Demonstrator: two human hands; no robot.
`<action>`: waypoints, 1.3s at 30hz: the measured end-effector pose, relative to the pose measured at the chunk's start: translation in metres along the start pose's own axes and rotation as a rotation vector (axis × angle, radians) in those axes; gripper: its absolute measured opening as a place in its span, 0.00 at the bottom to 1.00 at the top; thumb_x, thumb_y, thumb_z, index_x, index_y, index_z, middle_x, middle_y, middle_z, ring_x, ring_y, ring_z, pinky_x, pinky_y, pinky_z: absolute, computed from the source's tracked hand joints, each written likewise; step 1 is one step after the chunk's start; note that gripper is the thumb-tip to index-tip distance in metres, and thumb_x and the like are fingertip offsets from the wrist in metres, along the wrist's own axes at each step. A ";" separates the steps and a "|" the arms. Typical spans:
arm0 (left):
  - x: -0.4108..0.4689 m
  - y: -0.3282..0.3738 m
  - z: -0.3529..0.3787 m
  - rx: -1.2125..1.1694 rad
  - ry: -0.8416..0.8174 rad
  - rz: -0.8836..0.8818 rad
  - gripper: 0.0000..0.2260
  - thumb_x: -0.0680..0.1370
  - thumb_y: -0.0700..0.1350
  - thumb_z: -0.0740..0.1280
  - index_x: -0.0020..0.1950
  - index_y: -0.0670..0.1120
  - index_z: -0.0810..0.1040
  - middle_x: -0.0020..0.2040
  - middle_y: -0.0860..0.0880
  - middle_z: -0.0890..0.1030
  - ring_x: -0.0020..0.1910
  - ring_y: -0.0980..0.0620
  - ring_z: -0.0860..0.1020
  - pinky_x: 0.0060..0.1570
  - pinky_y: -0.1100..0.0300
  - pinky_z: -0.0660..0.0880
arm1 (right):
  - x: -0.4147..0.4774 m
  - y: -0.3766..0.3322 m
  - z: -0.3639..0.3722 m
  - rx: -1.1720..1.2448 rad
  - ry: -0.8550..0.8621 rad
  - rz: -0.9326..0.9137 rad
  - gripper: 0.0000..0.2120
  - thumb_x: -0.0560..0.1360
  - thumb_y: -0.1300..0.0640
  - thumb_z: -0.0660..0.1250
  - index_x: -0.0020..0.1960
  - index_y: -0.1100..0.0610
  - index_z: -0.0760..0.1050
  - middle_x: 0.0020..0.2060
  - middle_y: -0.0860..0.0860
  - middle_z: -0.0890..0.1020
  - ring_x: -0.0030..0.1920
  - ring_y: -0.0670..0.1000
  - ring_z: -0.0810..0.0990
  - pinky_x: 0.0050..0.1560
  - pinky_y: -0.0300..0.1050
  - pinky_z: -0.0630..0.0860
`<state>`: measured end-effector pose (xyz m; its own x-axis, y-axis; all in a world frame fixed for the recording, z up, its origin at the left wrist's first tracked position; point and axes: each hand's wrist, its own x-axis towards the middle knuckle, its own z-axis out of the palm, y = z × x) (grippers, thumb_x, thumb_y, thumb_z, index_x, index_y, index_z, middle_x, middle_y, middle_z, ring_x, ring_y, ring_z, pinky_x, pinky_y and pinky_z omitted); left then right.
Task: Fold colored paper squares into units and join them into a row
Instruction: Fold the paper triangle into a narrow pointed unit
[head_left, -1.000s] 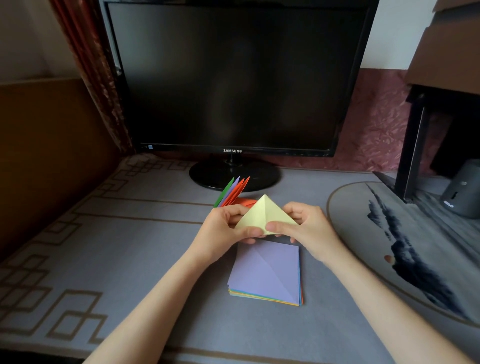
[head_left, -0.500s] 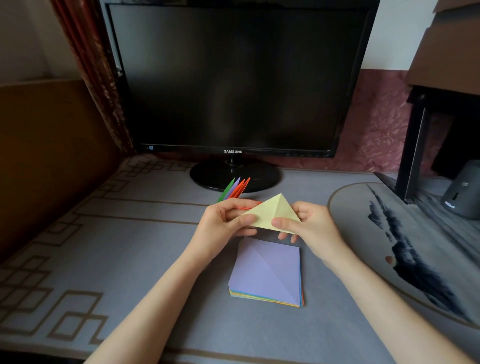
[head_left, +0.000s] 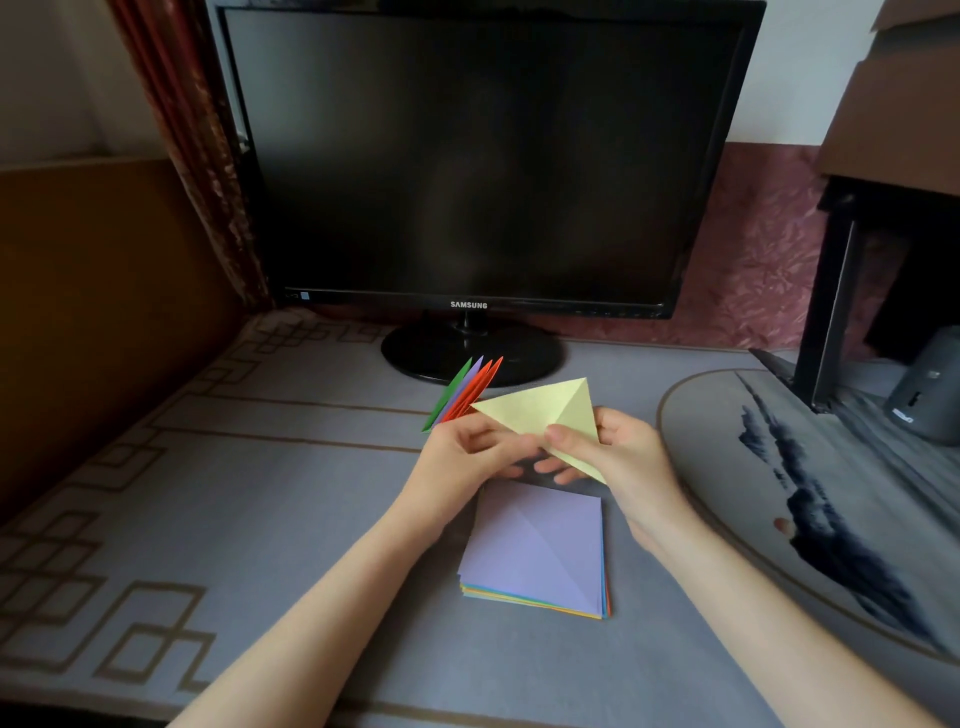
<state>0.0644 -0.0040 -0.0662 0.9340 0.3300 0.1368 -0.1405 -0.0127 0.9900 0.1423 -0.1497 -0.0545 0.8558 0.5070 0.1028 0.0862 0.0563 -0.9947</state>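
Mid-frame: both hands, left (head_left: 467, 457) and right (head_left: 618, 457), clamped on pale yellow folded paper triangle (head_left: 540, 410); joined colored units (head_left: 462, 395) behind. Likely joining step; next: slot into row.

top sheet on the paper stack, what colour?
Purple (lavender) top sheet, with a diagonal crease; the head view shows it clearly.

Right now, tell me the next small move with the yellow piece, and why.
Probably slide the yellow piece against the red end of the fan of folded pieces in the left hand. The right hand holds it already folded, its left corner nearly touching that fan, apparently not yet joined.
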 end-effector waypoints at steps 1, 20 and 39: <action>0.000 -0.001 0.001 0.028 0.028 0.009 0.05 0.72 0.40 0.73 0.41 0.38 0.80 0.41 0.41 0.85 0.41 0.48 0.83 0.42 0.63 0.79 | -0.001 0.001 0.002 -0.007 -0.017 0.000 0.11 0.72 0.64 0.70 0.52 0.66 0.77 0.39 0.59 0.85 0.35 0.55 0.84 0.33 0.40 0.79; 0.002 0.001 -0.006 -0.067 0.022 -0.008 0.07 0.74 0.35 0.70 0.52 0.38 0.81 0.45 0.37 0.83 0.40 0.51 0.82 0.39 0.63 0.79 | 0.007 0.007 -0.015 -0.512 -0.206 -0.514 0.14 0.69 0.68 0.69 0.45 0.50 0.83 0.60 0.45 0.76 0.62 0.47 0.72 0.59 0.37 0.70; -0.004 0.005 0.000 -0.050 -0.065 0.060 0.05 0.73 0.38 0.71 0.48 0.42 0.82 0.40 0.46 0.83 0.40 0.53 0.82 0.41 0.61 0.79 | 0.004 -0.003 -0.005 -0.002 -0.012 -0.211 0.12 0.70 0.71 0.69 0.48 0.60 0.72 0.30 0.55 0.79 0.28 0.50 0.77 0.31 0.39 0.76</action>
<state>0.0595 -0.0052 -0.0618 0.9426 0.2676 0.1996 -0.2116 0.0166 0.9772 0.1480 -0.1518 -0.0513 0.8126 0.4944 0.3087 0.2638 0.1604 -0.9511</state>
